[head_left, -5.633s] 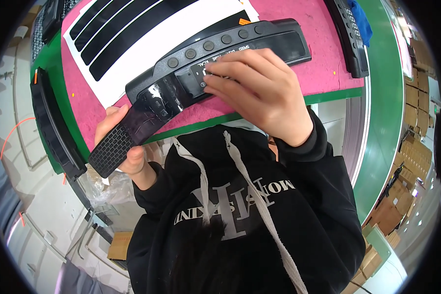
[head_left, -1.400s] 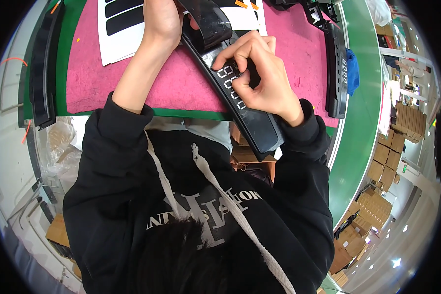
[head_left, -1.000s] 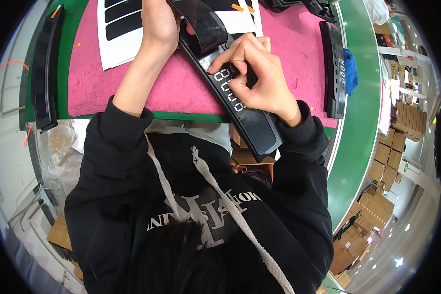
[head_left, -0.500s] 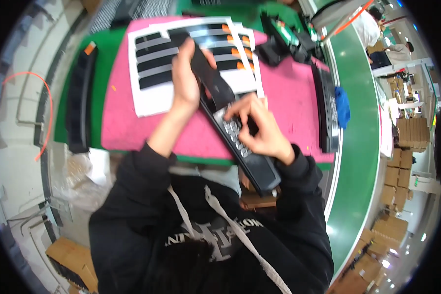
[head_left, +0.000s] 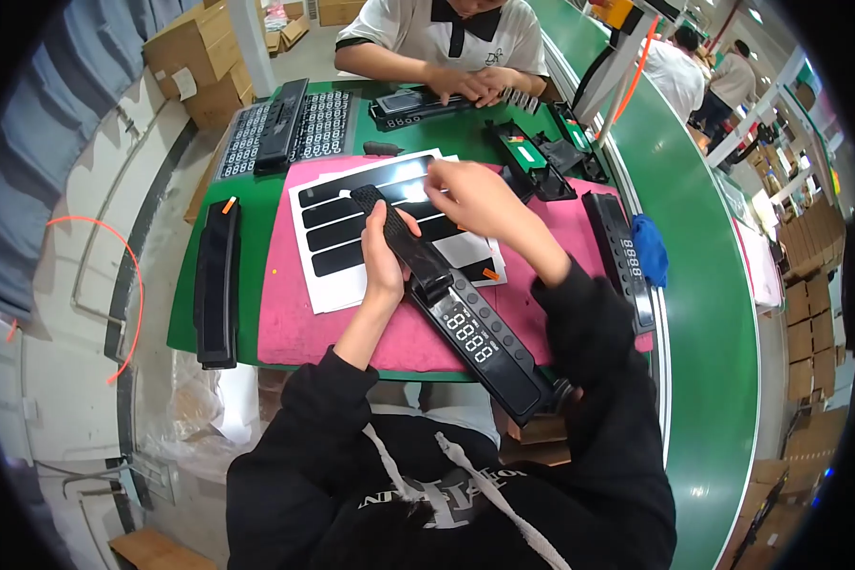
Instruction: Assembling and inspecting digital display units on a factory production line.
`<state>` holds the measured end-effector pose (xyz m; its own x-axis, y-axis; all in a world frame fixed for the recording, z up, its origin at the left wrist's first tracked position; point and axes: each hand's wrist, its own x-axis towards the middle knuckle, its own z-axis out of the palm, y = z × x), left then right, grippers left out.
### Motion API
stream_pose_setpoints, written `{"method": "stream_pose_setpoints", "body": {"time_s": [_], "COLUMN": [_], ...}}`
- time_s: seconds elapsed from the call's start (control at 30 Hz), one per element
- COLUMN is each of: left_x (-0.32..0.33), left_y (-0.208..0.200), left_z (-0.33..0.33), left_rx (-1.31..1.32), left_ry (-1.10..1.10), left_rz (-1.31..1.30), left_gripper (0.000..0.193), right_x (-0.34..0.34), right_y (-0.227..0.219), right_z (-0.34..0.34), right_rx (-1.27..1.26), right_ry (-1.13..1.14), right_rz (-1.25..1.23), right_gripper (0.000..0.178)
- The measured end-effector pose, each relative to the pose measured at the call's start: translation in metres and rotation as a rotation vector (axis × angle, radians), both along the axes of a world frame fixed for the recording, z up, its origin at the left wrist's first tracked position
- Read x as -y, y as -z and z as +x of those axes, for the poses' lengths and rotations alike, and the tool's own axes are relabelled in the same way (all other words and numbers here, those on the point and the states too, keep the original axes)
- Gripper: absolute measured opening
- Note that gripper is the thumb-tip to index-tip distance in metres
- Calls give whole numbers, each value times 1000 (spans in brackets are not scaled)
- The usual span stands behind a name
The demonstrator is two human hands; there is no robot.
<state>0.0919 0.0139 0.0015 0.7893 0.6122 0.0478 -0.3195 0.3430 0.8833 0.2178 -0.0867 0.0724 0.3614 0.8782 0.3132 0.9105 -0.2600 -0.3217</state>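
A long black control panel (head_left: 503, 366) with white digit segments and a row of round buttons slants across the front of the pink mat. My left hand (head_left: 382, 261) is wrapped round its far part, where a dark textured section reaches past my fingers. Whether that section is a separate strip, I cannot tell. Over the white sheets of black strips (head_left: 328, 285), my right hand (head_left: 480, 199) is raised with its fingers curled together. Anything between its fingertips is hidden. An orange tab (head_left: 490, 274) shows on a strip near the sheets' right edge.
The pink mat (head_left: 294, 342) lies on a green table. Similar panels stand at left (head_left: 217, 285) and right, beside a blue cloth (head_left: 649, 249). Black housings (head_left: 532, 157) sit at the back right. Opposite, a co-worker's hands (head_left: 470, 84) hold another panel.
My right hand has left the panel's digits and moved up and away, over the sheets. My left hand still holds the panel. The view has tilted up, bringing the co-worker into sight.
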Motion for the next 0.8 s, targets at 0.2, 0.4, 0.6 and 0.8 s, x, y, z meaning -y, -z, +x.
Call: {"method": "stream_pose_setpoints", "body": {"time_s": [0.2, 0.4, 0.6, 0.8], "left_x": [9, 8, -1, 1], "left_y": [5, 4, 4, -3], "left_z": [7, -1, 2, 8], "left_rx": [28, -4, 22, 19], "left_ry": [-19, 51, -34, 10], "left_rz": [-64, -76, -98, -116], "left_gripper": [57, 52, 53, 55], "right_x": [-107, -106, -4, 96], "right_y": [62, 43, -85, -87], "right_z": [80, 71, -8, -44], "right_rx": [349, 517, -306, -368], "right_ry": [123, -59, -186, -361], "right_rz": [24, -29, 506, 406], "right_gripper": [29, 28, 26, 26]}}
